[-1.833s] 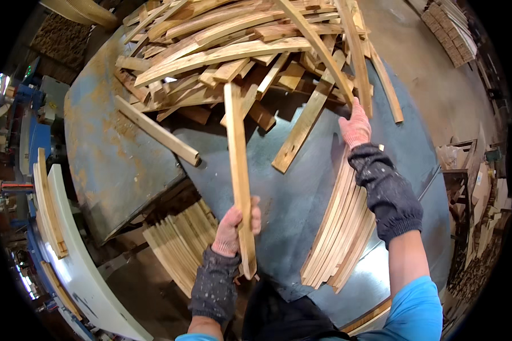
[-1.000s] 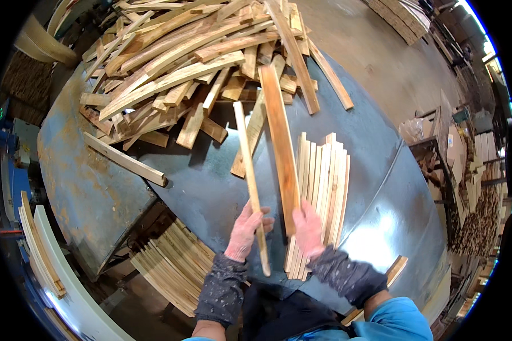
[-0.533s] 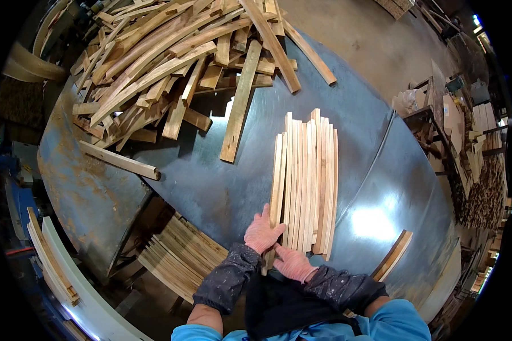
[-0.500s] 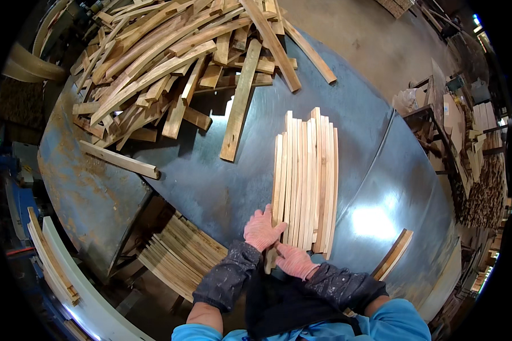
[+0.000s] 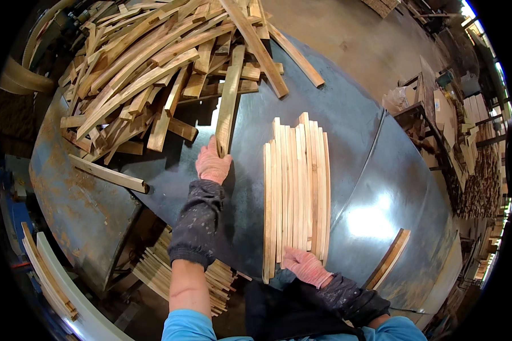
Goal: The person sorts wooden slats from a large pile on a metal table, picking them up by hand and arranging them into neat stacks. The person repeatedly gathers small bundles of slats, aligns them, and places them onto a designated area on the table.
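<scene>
My left hand [image 5: 213,165], in a pink glove, reaches forward and grips the near end of a long wooden strip [image 5: 231,102]. That strip's far end rests on the pile of wood [image 5: 148,62]. To the right, a row of slightly curved, pale wooden strips [image 5: 296,193] lies side by side on the metal tabletop [image 5: 347,142]. Their near ends are uneven. My right hand [image 5: 306,267], also gloved, lies at these near ends with its fingers stretched out against them, holding none that I can see.
A single strip [image 5: 111,173] lies at the left of the tabletop, and a short curved piece [image 5: 388,258] at the right edge. Below the table's left edge are more stacked strips [image 5: 153,273]. A cluttered rack [image 5: 426,113] stands at the far right.
My left hand has left the near end of the row and moved forward and left to the long strip by the pile. My right hand stays by the row's near ends.
</scene>
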